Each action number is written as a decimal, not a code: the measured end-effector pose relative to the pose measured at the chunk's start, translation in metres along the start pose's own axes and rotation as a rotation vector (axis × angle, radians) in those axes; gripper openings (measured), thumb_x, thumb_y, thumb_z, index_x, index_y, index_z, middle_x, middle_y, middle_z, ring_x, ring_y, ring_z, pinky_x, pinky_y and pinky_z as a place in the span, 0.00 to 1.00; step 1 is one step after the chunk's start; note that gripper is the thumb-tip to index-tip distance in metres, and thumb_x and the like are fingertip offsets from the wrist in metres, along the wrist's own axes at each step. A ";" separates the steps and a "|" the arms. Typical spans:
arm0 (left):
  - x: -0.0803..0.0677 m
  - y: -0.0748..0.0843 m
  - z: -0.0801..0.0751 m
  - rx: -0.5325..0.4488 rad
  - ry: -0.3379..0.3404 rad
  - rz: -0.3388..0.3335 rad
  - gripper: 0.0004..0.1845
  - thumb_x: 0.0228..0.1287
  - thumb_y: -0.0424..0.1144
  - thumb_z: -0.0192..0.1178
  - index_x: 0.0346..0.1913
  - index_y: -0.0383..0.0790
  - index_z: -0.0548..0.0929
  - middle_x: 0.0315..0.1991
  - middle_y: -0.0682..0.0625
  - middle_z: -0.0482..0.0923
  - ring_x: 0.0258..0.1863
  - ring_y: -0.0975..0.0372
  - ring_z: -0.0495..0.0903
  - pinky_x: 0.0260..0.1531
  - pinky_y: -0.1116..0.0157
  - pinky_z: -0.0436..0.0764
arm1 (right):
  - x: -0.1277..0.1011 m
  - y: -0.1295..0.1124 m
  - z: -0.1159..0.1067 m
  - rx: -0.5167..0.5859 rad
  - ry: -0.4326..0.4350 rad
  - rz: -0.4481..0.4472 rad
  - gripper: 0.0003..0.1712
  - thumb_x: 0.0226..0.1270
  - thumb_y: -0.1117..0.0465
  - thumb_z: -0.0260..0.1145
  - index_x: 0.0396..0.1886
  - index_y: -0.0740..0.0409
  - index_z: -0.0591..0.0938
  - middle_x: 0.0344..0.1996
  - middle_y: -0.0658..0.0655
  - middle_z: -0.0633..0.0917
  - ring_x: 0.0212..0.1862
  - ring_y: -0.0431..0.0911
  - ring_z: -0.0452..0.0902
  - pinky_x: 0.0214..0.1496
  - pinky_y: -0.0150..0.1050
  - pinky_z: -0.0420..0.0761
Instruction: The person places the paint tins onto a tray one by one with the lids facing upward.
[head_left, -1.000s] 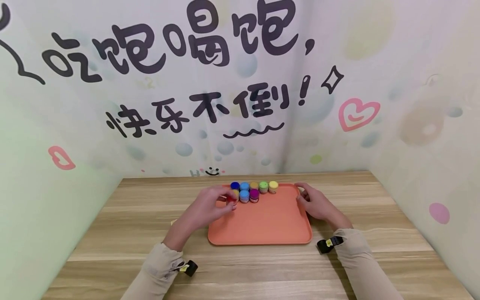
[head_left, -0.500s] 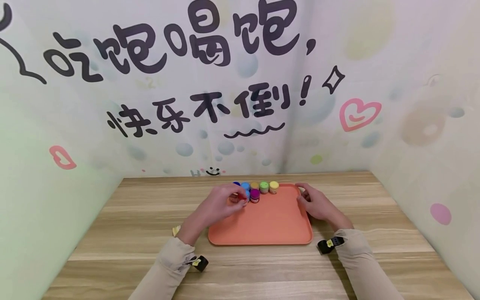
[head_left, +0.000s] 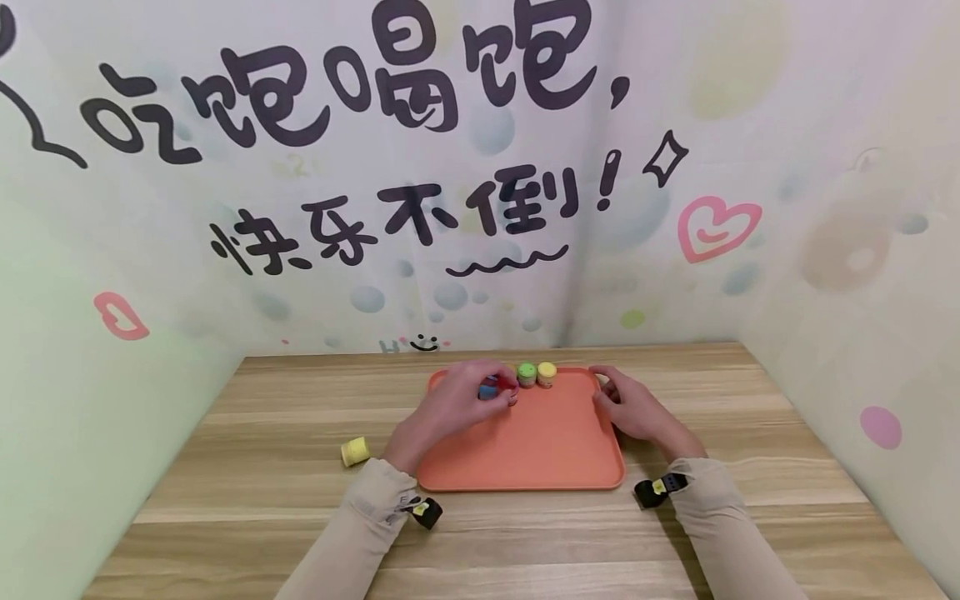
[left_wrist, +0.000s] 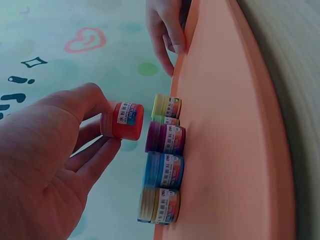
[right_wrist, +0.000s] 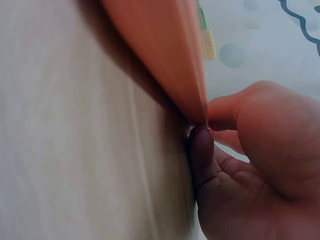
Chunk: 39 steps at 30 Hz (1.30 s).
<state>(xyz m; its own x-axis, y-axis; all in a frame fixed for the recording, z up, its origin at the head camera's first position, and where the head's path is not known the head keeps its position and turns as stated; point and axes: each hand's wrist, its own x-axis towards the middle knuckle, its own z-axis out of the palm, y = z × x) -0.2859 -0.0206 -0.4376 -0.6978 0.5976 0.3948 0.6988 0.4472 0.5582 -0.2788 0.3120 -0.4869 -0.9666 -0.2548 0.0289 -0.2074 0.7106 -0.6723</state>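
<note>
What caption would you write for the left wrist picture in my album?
A left hand pinches a red paint pot beside a row of coloured pots on an orange tray.

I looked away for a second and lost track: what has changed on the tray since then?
The left hand, pinching the red paint pot, has moved right along the front row of pots. A yellow pot on the table is now uncovered. The right hand still holds the orange tray by its edge.

A light wooden counter (head_left: 225,467) carried an orange tray (head_left: 525,450) near its middle, and a small yellow jar (head_left: 355,451) lay left of the tray.
</note>
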 end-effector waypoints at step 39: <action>0.030 -0.012 0.041 -0.006 -0.043 0.031 0.05 0.73 0.32 0.70 0.48 0.38 0.90 0.48 0.50 0.88 0.43 0.61 0.84 0.45 0.70 0.86 | 0.001 0.000 0.001 -0.018 0.016 -0.014 0.29 0.84 0.64 0.60 0.79 0.66 0.68 0.42 0.60 0.85 0.39 0.46 0.78 0.43 0.41 0.80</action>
<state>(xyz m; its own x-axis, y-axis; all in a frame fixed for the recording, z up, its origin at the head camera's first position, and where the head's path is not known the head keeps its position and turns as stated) -0.3082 0.0196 -0.4625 -0.6685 0.6390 0.3805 0.7189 0.4241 0.5508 -0.2800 0.3116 -0.4877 -0.9658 -0.2544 0.0496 -0.2231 0.7188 -0.6585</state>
